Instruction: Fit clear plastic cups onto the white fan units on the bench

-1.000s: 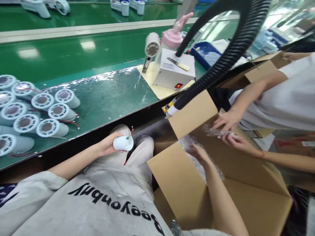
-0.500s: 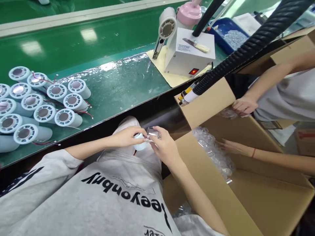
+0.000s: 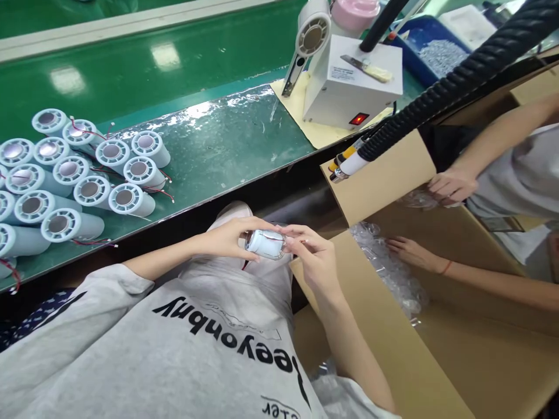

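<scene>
Over my lap, a light blue fan cylinder (image 3: 267, 243) lies on its side between my two hands. A clear plastic cover (image 3: 283, 251) surrounds at least part of it, and a thin dark wire runs along its side. My left hand (image 3: 227, 237) grips the left end, thumb below and fingers above. My right hand (image 3: 317, 259) pinches the right end at the plastic, with a bit of red wire by the fingertips. Several similar fan cylinders (image 3: 89, 191) with red and black wires stand grouped on the green bench to the left.
An open cardboard box (image 3: 379, 326) on my right holds clear plastic covers (image 3: 384, 267); a co-worker's hands (image 3: 454, 186) are at it. A black corrugated hose (image 3: 437, 99) crosses above. On the bench are a white device (image 3: 349, 87), a handheld fan (image 3: 312, 38) and a blue tray (image 3: 419, 43).
My right hand came from the box to my lap with a clear plastic piece. The fan cylinder, first in my left hand alone, is now between both hands with plastic around it.
</scene>
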